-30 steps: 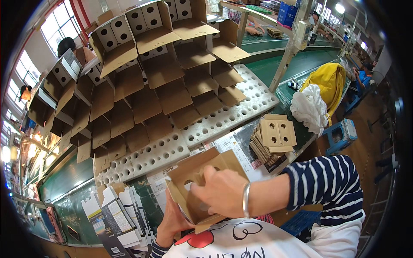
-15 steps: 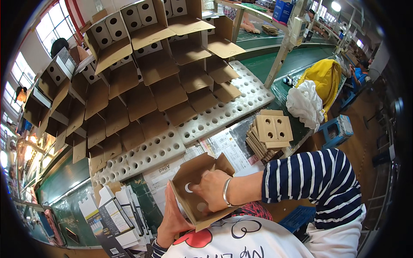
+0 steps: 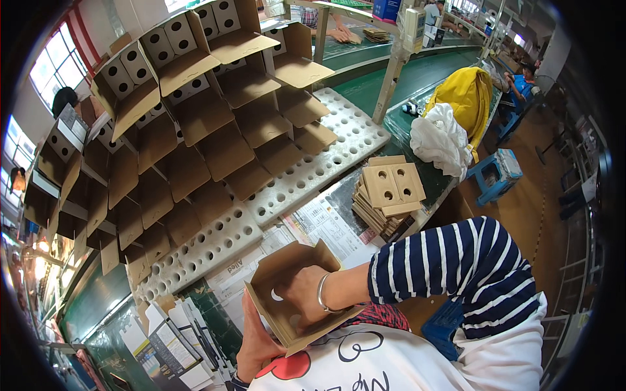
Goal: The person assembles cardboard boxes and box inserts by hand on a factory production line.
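I hold a small brown cardboard box (image 3: 285, 267) close to my chest, its open side turned up toward me. My left hand (image 3: 255, 339) supports it from below and behind, fingers along its back wall. My right hand (image 3: 301, 294) reaches inside the box, pressing on the inner panel with holes; a silver bracelet sits on that wrist. A striped sleeve covers my right arm.
A stack of flat perforated cardboard blanks (image 3: 390, 192) lies to the right on the green table (image 3: 427, 173). Several assembled boxes (image 3: 215, 117) stand in rows on white perforated trays (image 3: 326, 163). Printed leaflets (image 3: 173, 342) lie at lower left. A yellow and white bag (image 3: 456, 114) sits farther right.
The box has come closer to my chest and turned its open side up. My right hand has moved from the flaps to deep inside it.
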Available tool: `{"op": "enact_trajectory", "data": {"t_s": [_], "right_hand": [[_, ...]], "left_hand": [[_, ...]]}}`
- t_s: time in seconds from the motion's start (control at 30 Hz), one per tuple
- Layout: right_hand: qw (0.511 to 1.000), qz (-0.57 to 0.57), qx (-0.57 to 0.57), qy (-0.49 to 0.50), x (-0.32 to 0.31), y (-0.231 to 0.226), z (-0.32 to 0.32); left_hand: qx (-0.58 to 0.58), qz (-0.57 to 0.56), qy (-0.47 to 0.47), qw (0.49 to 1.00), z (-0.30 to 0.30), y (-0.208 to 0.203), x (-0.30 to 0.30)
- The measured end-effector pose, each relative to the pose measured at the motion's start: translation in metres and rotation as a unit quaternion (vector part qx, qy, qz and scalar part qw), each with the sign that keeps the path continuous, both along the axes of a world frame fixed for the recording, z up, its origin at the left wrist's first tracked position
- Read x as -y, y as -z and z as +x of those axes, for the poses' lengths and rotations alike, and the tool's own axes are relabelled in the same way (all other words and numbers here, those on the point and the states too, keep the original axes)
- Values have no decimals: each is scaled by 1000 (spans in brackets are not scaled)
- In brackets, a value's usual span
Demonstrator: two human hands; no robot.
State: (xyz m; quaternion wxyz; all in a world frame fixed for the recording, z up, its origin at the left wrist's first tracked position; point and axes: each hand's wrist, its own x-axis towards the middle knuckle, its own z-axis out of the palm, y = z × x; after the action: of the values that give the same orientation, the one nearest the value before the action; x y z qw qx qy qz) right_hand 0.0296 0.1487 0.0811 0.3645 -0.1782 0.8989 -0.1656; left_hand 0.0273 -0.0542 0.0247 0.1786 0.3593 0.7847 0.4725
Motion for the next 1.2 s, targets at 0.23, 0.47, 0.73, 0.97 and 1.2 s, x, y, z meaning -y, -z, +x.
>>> {"op": "enact_trajectory", "data": {"t_s": [0.23, 0.47, 0.73, 0.97, 1.2], "right_hand": [[999, 21, -33, -8, -3, 11, -1], [995, -72, -45, 52, -30, -32, -4], [831, -60, -547, -76, -30, -91, 53], [932, -86, -344, -72, -24, -23, 30], [940, -108, -321, -50, -14, -24, 40]], "left_hand": [[69, -59, -34, 995, 0, -8, -9], [-19, 32, -24, 999, 4, -4, -5], [-11, 36, -97, 995, -7, -16, -15], [-3, 42, -82, 996, -4, -5, -11], [361, 261, -151, 882, -21, 3, -26]]}}
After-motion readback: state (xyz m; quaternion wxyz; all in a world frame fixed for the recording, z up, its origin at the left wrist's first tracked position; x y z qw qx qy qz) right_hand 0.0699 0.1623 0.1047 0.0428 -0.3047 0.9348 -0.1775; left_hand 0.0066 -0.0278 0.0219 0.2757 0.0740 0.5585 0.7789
